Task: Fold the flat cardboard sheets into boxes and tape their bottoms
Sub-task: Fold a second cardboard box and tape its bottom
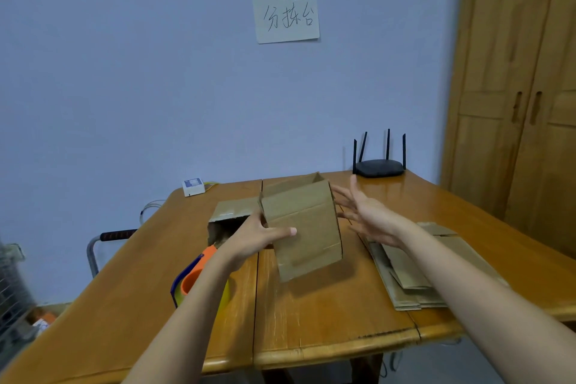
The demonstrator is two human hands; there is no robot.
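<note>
Box (pixel 304 224) pinched by left fingers (pixel 282 231)

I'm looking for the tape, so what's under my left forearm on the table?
Under the left forearm lies a tape dispenser, orange and blue with a yellow roll. The arm covers its right part, so whether tape is left cannot be seen.

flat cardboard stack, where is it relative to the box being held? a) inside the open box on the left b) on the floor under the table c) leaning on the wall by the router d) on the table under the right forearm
d: the flat cardboard stack lies on the table beneath the right forearm, to the right of the held box, which the left hand grips.
</note>
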